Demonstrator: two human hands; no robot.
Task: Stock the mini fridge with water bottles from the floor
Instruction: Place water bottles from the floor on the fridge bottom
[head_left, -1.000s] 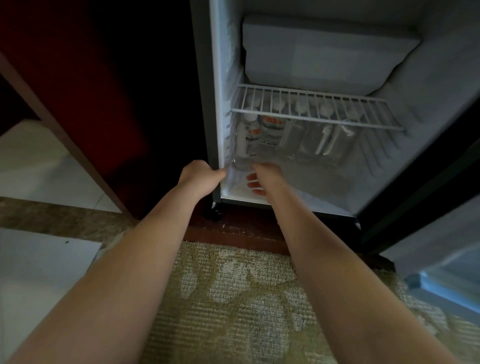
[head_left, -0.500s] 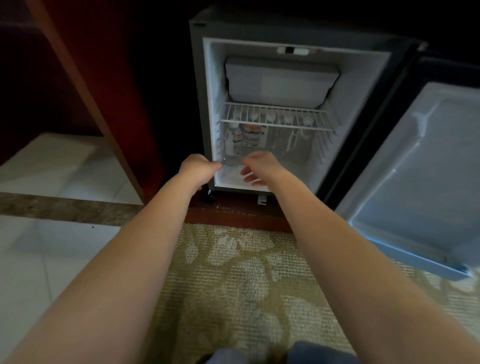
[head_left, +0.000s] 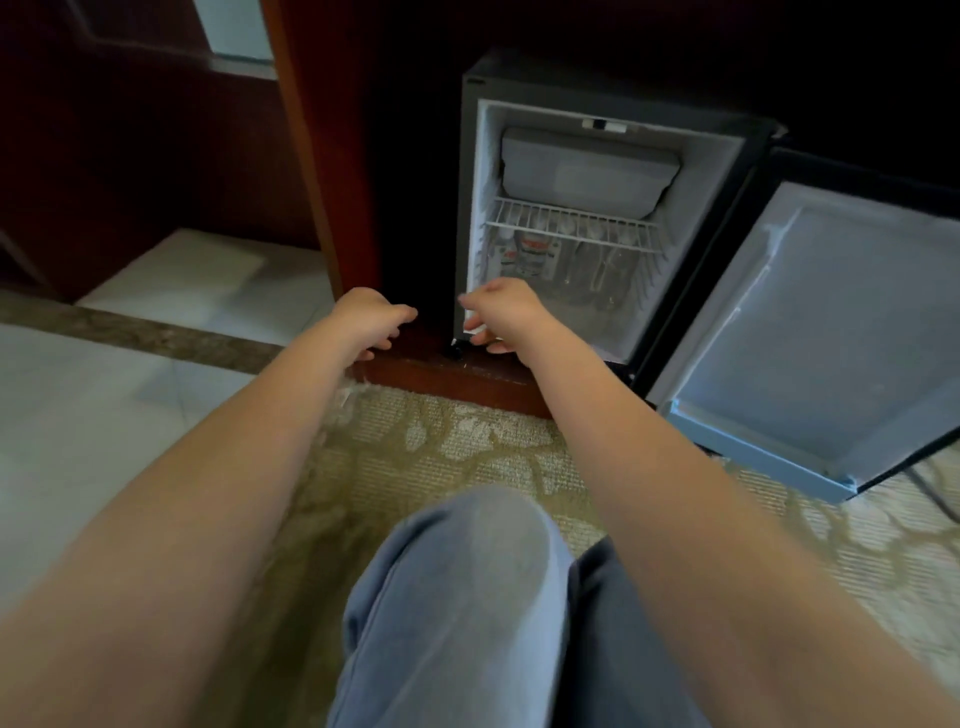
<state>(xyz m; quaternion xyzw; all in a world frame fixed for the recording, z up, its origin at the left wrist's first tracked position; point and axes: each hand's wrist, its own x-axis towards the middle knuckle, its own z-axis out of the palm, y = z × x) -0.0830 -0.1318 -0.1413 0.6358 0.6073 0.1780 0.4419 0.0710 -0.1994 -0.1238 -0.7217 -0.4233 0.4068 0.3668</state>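
The mini fridge (head_left: 470, 218) stands open inside a dark wooden cabinet, its door (head_left: 810, 332) swung out to the right. Several clear water bottles (head_left: 530, 257) stand upright in a row under the white wire shelf (head_left: 571, 228). My left hand (head_left: 371, 322) hovers in front of the cabinet base, left of the fridge, fingers loosely curled and holding nothing. My right hand (head_left: 501, 314) hangs before the fridge's lower left corner, fingers relaxed and empty. No bottle shows on the floor.
A freezer box (head_left: 587, 171) fills the top of the fridge. A patterned rug (head_left: 467, 457) lies before the wooden cabinet plinth (head_left: 457, 382). White tiles (head_left: 78, 415) lie to the left. My knee in grey trousers (head_left: 467, 597) is low in the middle.
Both hands have pulled back out of the fridge mouth and now hold nothing. My head has moved back, so the whole fridge, the door and my knee come into view.
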